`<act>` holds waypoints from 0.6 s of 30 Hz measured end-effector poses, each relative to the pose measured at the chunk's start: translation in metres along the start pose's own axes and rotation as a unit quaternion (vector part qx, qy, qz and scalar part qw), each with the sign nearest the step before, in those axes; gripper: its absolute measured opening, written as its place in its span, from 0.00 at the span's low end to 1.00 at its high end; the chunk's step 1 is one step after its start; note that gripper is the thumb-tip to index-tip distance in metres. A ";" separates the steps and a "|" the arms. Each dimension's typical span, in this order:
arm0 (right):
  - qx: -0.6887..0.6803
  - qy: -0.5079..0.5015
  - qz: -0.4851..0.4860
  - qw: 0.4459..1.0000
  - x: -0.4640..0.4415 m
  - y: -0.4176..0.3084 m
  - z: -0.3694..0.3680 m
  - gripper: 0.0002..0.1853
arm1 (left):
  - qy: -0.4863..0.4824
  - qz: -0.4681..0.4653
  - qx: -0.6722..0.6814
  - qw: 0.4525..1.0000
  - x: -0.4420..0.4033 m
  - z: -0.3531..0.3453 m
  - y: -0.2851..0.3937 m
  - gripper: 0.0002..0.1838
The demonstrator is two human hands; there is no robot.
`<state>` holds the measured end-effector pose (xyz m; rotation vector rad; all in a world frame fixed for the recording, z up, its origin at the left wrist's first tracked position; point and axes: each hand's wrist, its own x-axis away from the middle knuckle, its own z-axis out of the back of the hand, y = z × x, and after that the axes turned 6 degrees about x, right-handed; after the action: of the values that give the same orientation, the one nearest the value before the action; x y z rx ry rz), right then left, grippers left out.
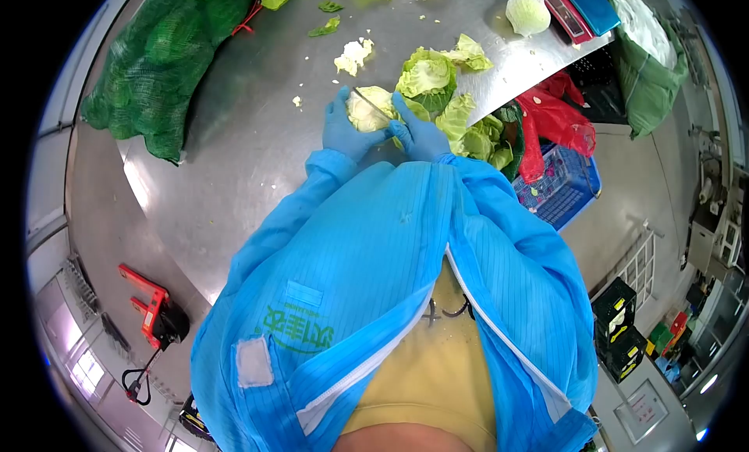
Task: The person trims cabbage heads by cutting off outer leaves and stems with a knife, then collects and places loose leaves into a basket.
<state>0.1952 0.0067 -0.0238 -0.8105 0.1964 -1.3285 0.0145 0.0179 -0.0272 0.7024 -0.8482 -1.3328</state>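
Observation:
Both hands wear blue gloves over the steel table (265, 140). My left hand (346, 128) is curled round the left side of a pale cabbage (367, 108). On its other side, my right hand (417, 132) is closed on a knife (368, 103), whose thin blade lies across the cabbage's top; the handle is hidden in the glove. Just beyond my right hand sit a greener cabbage (427, 77) and loose outer leaves (456, 120). White cabbage scraps (353, 55) lie on the table ahead of my left hand.
A green net sack of cabbages (164, 62) lies at the left. At the right are a white cabbage (528, 12), a red scale (569, 15), a red net bag (550, 120), a blue crate (562, 186) and a green sack (651, 69). A red pallet jack (156, 307) stands on the floor.

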 end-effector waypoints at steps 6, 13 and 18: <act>0.012 -0.040 -0.029 0.999 -0.003 0.000 0.004 0.32 | -0.051 -0.002 -0.043 0.998 0.002 0.006 0.007 0.65; 0.024 -0.007 -0.025 0.999 -0.005 -0.005 0.010 0.31 | -0.032 -0.006 -0.100 0.994 0.004 0.000 0.009 0.64; 0.034 -0.007 -0.044 0.998 -0.007 -0.005 0.013 0.30 | -0.045 0.014 -0.147 0.988 0.004 0.000 0.019 0.64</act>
<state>0.1966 0.0181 -0.0139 -0.7786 0.1053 -1.4051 0.0249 0.0164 -0.0112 0.4008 -0.7092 -1.4355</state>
